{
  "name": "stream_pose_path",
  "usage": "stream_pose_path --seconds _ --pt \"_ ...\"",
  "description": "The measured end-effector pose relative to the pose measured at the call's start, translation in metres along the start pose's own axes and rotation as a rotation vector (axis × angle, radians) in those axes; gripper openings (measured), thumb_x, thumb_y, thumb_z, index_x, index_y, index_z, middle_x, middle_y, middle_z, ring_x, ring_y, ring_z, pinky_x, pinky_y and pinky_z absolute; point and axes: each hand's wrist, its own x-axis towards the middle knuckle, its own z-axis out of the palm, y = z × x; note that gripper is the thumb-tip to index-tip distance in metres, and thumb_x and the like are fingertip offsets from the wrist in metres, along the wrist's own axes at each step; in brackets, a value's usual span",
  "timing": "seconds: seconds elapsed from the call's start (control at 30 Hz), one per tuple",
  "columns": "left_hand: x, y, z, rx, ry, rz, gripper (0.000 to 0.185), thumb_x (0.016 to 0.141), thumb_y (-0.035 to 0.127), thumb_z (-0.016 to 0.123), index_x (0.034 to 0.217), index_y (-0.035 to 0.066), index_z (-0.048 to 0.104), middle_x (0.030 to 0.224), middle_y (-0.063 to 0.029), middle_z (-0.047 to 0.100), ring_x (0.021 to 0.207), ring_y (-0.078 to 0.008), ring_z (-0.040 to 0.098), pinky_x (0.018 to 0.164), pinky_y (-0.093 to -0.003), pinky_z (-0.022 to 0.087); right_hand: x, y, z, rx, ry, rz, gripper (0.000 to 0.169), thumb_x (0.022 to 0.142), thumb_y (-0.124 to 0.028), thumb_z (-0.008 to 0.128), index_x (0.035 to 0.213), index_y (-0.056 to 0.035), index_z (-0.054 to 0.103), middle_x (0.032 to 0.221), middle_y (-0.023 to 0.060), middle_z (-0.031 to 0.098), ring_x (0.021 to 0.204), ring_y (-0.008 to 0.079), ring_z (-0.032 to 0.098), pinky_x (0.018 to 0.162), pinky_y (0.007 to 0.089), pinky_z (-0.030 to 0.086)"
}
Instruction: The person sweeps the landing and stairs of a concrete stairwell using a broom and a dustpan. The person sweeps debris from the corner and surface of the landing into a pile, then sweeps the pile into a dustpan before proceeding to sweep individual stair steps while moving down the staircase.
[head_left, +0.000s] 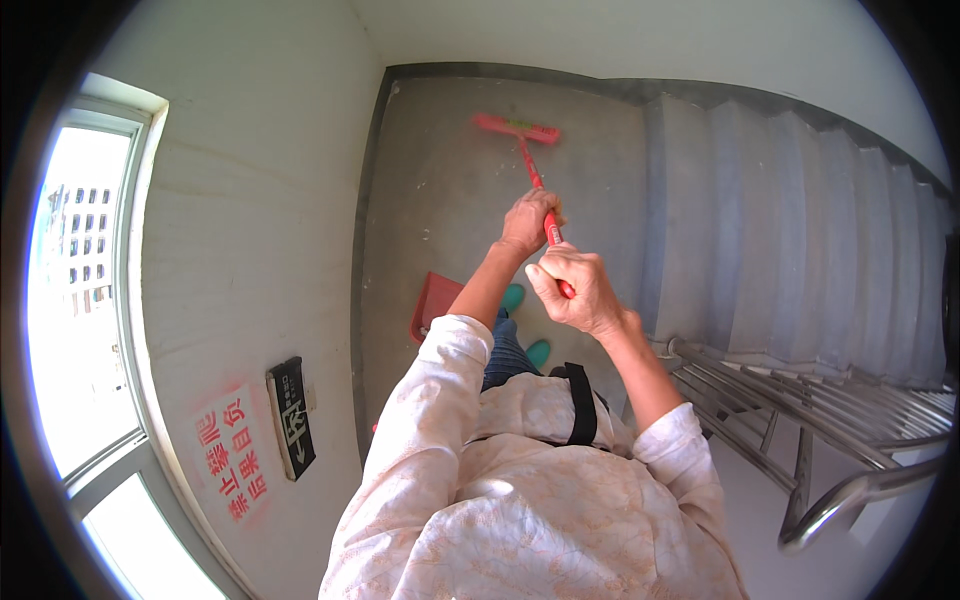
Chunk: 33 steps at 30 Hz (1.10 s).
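Note:
Both my hands grip the red handle of a broom (530, 161). My left hand (529, 219) is wrapped around the shaft lower down, nearer the broom head. At the top end of the handle, my right hand (576, 286) is closed, with the red tip poking out below the fist. The pink-red broom head (517, 128) lies across the concrete floor ahead of me, slightly blurred at its left end. Beside my left forearm stands a red dustpan (435, 300), partly hidden by that arm; a little pale debris shows at its edge.
Concrete stairs (757, 225) run along the right, with a stainless steel railing (795, 420) below them. Pale walls bound the landing floor (450, 217). On the left are a window (82, 300), an exit sign (289, 418) and red stencilled writing (225, 454). My green shoes (538, 352) stand on the floor.

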Motion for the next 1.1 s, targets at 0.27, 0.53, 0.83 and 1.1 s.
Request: stream_pose_path --seconds 0.27,0.53,0.83,1.1 --pt "-0.089 0.031 0.005 -0.122 -0.111 0.181 0.019 0.074 0.018 0.073 0.084 0.010 0.058 0.091 -0.0075 0.061 0.087 -0.0316 0.058 0.076 -0.0404 0.050 -0.052 -0.056 -0.040 0.163 -0.130 0.100 0.031 0.074 0.006 0.061 0.058 -0.0033 0.036 0.052 0.0073 0.036 0.047 0.0230 0.038 0.048 0.0349 0.038" --pt "-0.121 0.099 -0.025 0.110 -0.383 0.215 0.020 0.072 0.019 0.071 0.084 0.012 0.056 0.084 -0.0039 0.060 0.087 -0.0275 0.060 0.072 -0.0424 0.051 -0.051 -0.120 -0.102 0.483 0.095 0.180 0.015 0.060 0.006 0.047 0.050 0.0011 0.038 0.047 0.0070 0.041 0.041 0.0211 0.041 0.046 0.0340 0.044" --pt "-0.110 0.025 -0.049 0.046 0.061 -0.056 0.018 0.077 0.017 0.069 0.078 0.008 0.054 0.080 -0.0100 0.059 0.081 -0.0326 0.058 0.068 -0.0433 0.049 -0.037 -0.078 -0.014 0.318 -0.193 -0.086 0.036 0.075 0.002 0.062 0.054 -0.0046 0.034 0.050 0.0074 0.039 0.046 0.0247 0.042 0.050 0.0352 0.037" --pt "-0.149 0.018 -0.031 -0.008 -0.089 -0.089 0.014 0.075 0.015 0.069 0.081 0.008 0.059 0.085 -0.0109 0.061 0.089 -0.0331 0.060 0.074 -0.0428 0.050 -0.058 -0.084 -0.001 0.421 -0.286 -0.019 0.034 0.075 0.001 0.063 0.054 -0.0038 0.036 0.049 0.0080 0.039 0.046 0.0253 0.043 0.048 0.0367 0.034"
